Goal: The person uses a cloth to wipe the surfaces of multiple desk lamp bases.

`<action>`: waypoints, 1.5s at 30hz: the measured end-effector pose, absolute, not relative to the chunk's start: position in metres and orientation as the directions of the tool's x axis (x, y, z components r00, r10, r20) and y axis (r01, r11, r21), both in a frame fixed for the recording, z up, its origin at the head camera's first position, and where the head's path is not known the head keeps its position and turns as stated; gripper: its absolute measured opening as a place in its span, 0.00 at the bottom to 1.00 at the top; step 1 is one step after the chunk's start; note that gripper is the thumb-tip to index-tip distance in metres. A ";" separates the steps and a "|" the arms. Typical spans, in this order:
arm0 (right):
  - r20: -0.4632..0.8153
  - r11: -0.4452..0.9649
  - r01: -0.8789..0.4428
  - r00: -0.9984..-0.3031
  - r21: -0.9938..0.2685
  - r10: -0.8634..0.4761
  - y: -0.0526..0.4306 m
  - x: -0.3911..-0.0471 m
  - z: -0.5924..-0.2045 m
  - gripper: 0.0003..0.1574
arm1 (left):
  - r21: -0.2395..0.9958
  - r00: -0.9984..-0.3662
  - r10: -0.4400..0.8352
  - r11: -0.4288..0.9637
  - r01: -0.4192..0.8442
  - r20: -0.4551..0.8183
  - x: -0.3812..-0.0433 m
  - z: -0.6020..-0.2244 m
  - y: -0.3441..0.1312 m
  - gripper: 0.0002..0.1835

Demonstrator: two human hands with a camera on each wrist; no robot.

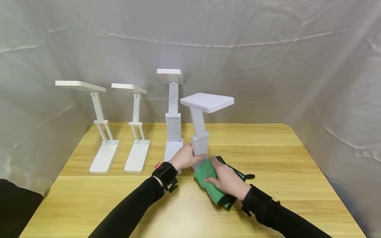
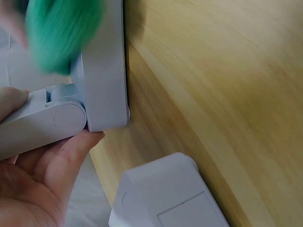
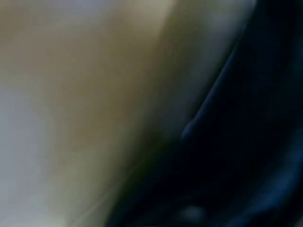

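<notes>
In the head view a white folding desk lamp (image 1: 200, 145) stands right of the middle, its flat head (image 1: 208, 100) raised. My left hand (image 1: 186, 157) grips the foot of its arm, just above the base. Seen from the left wrist, thumb and fingers (image 2: 71, 161) lie on either side of the arm by the round hinge (image 2: 70, 118). With my right hand (image 1: 227, 178) I hold a folded green cloth (image 1: 206, 177) with black edging against the lamp's base, covering most of it. The right wrist view is blurred and mostly dark.
Left of the held lamp, another white lamp (image 1: 174, 127) stands close behind my left hand. Two more lamps, one (image 1: 136, 129) nearer and one (image 1: 101, 129) farther left, stand unfolded on the wooden table (image 1: 268, 148). A grey fabric sheet (image 1: 268, 66) hangs behind and around the table.
</notes>
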State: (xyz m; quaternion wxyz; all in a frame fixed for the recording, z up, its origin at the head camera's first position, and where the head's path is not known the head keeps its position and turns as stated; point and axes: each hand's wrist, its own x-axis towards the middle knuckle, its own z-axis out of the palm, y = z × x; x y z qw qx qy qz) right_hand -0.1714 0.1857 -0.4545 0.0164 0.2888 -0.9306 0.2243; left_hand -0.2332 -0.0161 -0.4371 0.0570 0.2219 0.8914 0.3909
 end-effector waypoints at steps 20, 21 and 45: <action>0.305 0.690 -0.709 -0.696 -0.147 -0.650 0.188 -0.152 -0.466 0.32 | 0.737 -0.902 0.428 0.589 0.331 0.063 -0.231 -0.436 -0.012 0.23; 0.310 0.687 -0.712 -0.692 -0.143 -0.652 0.187 -0.153 -0.466 0.32 | 0.740 -0.903 0.426 0.589 0.325 0.058 -0.231 -0.436 -0.012 0.23; 0.098 0.500 -0.177 -0.979 -0.847 -0.181 0.262 -0.130 -0.437 0.21 | 0.401 -0.935 0.343 0.847 0.349 0.089 -0.200 -0.418 -0.017 0.30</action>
